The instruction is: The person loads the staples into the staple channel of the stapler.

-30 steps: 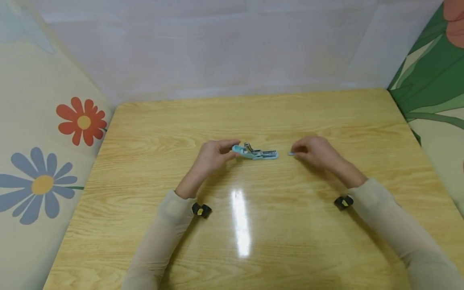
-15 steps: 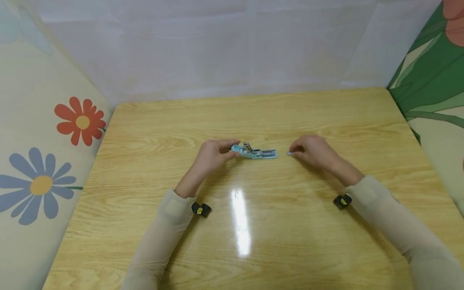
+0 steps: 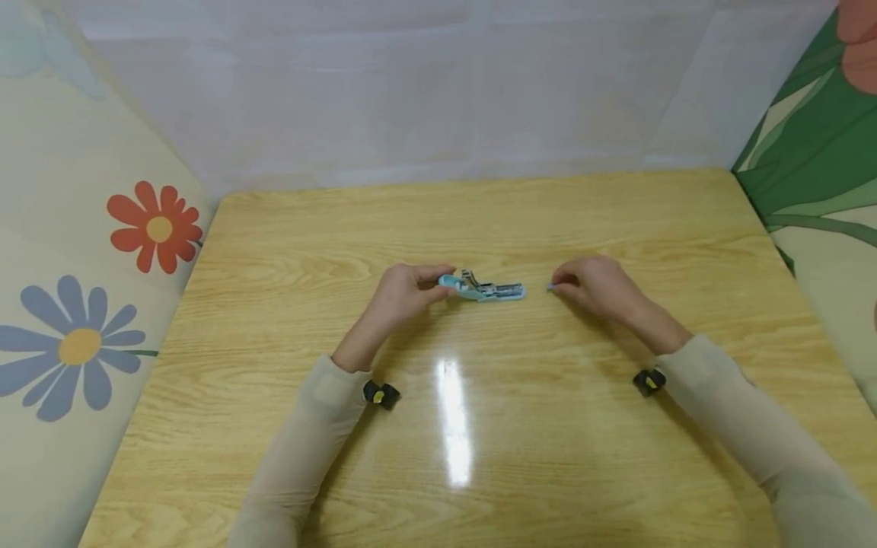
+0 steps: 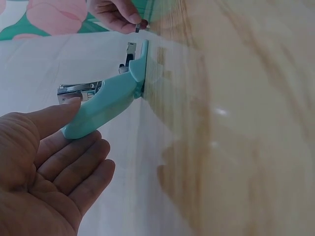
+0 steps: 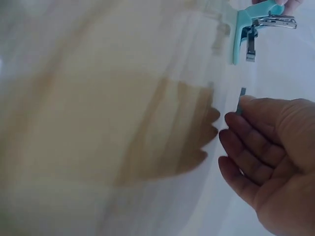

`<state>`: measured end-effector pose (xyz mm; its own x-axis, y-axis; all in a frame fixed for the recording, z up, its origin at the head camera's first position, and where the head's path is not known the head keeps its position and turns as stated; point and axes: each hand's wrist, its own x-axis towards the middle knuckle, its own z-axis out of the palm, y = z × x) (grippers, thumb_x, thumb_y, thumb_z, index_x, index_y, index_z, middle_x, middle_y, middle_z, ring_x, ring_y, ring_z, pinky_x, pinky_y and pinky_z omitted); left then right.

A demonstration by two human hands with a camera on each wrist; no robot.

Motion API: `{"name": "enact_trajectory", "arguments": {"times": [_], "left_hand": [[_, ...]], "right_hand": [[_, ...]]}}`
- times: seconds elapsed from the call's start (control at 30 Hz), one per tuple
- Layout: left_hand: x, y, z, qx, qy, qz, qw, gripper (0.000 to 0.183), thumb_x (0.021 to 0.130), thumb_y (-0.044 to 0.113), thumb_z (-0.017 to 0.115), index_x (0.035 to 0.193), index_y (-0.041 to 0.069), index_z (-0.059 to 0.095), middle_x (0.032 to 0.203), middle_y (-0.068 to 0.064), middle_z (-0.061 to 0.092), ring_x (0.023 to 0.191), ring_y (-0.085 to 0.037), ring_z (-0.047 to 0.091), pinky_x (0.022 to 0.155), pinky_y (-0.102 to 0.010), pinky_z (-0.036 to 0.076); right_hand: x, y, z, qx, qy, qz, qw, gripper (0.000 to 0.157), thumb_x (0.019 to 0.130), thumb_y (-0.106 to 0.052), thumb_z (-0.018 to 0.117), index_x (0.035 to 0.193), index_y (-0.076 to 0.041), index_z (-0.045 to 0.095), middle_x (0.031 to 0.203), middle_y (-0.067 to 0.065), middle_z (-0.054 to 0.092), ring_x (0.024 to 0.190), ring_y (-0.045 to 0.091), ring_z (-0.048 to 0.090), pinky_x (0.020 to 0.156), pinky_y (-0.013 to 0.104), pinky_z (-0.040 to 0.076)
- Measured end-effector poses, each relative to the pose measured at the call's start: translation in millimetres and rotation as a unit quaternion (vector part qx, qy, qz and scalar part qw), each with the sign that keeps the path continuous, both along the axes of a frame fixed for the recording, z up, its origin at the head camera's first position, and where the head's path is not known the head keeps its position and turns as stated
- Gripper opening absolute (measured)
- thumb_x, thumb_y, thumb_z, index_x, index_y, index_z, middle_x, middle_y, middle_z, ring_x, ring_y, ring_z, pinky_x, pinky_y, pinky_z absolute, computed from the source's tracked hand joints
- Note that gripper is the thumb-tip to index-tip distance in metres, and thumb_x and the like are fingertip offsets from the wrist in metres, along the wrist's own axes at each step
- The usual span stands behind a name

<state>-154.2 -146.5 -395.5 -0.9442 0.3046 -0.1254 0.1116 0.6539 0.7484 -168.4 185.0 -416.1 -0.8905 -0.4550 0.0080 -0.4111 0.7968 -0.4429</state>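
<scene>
My left hand (image 3: 404,293) pinches the raised end of a teal stapler (image 4: 106,105) between thumb and fingers. The stapler is folded wide apart, its metal inner parts exposed and its other end down at the table. To its right, my right hand (image 3: 601,288) pinches a small grey strip (image 5: 240,102), which looks like a row of staples. A short gap separates the strip from the stapler's right end in the head view. In the right wrist view the strip sticks up past the thumb tip, and the other right-hand fingers (image 5: 246,147) are loosely bent.
A glossy wood-grain table (image 3: 548,426) lies under both hands, with a bright light reflection on it. Behind stands a pale cloth-like wall (image 3: 438,99). Painted flowers cover the left side panel (image 3: 55,228), and large green leaves the right one.
The right hand shifted slightly left, then back right, and the strip's angle between the fingertips has changed a little. The left hand and the stapler have stayed in place.
</scene>
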Motion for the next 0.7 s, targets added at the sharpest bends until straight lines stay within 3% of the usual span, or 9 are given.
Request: {"name": "enact_trajectory", "arguments": {"times": [0.23,0.7], "left_hand": [[-2.3,-0.8,1.3,-0.007,0.009,-0.008,0.9999,0.042,0.094,0.029,0.075,0.134,0.019,0.068,0.132,-0.004,0.07,0.115,-0.023,0.071,0.093,-0.039,0.059],[-0.9,-2.1,0.3,-0.005,0.005,-0.008,0.9999,0.041,0.094,0.029,0.074,0.134,0.019,0.068,0.132,-0.003,0.07,0.116,-0.022,0.07,0.094,-0.04,0.059]], "right_hand": [[0.3,2.7,8.9,-0.001,0.009,-0.013,1.0,0.015,0.096,-0.015,0.071,0.105,-0.005,0.078,0.101,0.014,0.079,0.093,0.03,0.075,0.086,0.047,0.059],[-2.0,-16.2,27.6,-0.005,0.018,0.009,1.0,0.016,0.097,-0.014,0.069,0.106,-0.004,0.077,0.104,0.015,0.078,0.095,0.03,0.074,0.089,0.047,0.059]]}}
